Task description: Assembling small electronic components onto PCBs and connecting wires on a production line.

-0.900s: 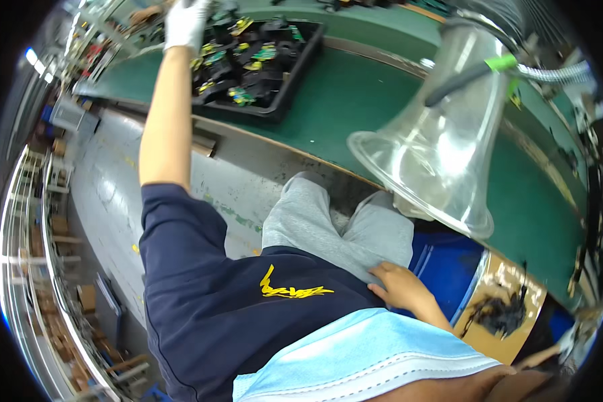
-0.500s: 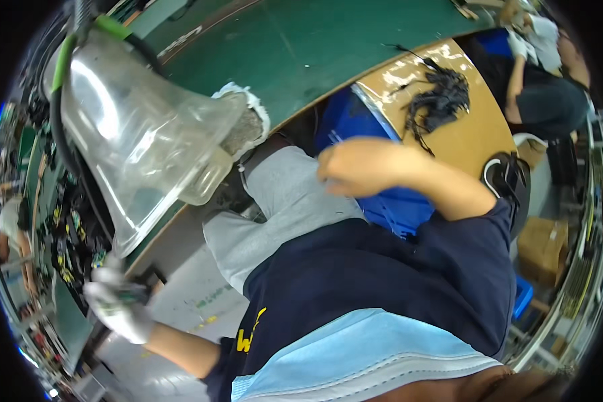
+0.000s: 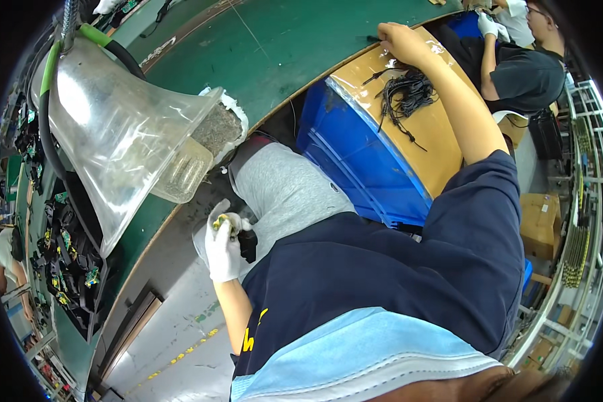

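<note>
My left hand (image 3: 224,251), in a white glove, is closed on a small circuit board (image 3: 225,225) with green and yellow on it and a black part (image 3: 247,245) at its side. It is in front of my lap, below the clear plastic hood (image 3: 127,134). My bare right hand (image 3: 404,44) reaches out to the edge of the green bench. Its fingers pinch a short black cable piece (image 3: 373,39), of which only the end shows. Just below that hand, a tangled heap of black cables (image 3: 405,94) lies on a cardboard sheet (image 3: 442,141).
A blue crate (image 3: 355,171) stands under the cardboard. The hood, with a green-and-black hose (image 3: 45,107), overhangs the green bench (image 3: 281,40). Beside it is a grey block (image 3: 222,130) edged in white. Black parts with circuit boards (image 3: 67,261) lie at left. A co-worker (image 3: 526,74) sits at far right.
My right hand has moved up and away, past the cable heap to the bench edge. My left hand has come from the far left to my lap, carrying the circuit board.
</note>
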`<action>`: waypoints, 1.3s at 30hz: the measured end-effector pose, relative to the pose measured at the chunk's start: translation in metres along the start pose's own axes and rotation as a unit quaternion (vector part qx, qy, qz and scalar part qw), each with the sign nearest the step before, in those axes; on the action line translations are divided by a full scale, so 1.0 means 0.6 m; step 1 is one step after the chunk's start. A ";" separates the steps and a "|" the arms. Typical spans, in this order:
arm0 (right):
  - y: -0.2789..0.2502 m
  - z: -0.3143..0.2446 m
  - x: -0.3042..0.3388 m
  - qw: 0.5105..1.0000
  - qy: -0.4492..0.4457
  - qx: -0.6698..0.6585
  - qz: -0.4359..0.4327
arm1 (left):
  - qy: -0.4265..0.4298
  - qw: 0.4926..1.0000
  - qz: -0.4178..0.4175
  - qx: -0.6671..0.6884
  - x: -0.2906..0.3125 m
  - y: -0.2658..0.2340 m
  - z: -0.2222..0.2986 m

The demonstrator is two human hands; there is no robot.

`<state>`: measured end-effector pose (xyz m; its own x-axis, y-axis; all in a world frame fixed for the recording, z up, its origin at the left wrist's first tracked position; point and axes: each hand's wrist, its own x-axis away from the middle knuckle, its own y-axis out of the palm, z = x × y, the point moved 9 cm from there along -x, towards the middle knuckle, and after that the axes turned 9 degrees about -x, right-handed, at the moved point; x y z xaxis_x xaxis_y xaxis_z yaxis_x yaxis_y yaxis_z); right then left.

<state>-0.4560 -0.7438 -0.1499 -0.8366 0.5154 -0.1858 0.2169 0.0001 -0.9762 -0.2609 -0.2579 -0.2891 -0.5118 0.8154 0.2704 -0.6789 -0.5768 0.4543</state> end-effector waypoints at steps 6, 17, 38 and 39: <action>-0.114 0.076 0.013 0.977 0.073 -0.188 0.068 | -0.020 0.998 -0.040 -0.040 0.001 -0.005 -0.001; -0.228 0.058 0.048 0.857 0.177 -0.427 0.228 | -0.012 0.991 -0.011 -0.134 -0.026 -0.001 0.000; -0.214 0.074 -0.023 0.720 0.072 -0.533 0.439 | -0.015 0.999 0.010 -0.038 -0.003 -0.029 -0.024; -0.246 0.067 -0.014 0.700 0.033 -0.528 0.479 | -0.003 0.999 0.005 -0.043 -0.004 -0.025 -0.020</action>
<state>-0.5011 -0.7825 -0.0086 -0.0342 0.7508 -0.6596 0.9427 0.2434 0.2282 -0.2558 -0.2515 -0.3070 -0.5157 0.8101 0.2789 -0.7174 -0.5862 0.3764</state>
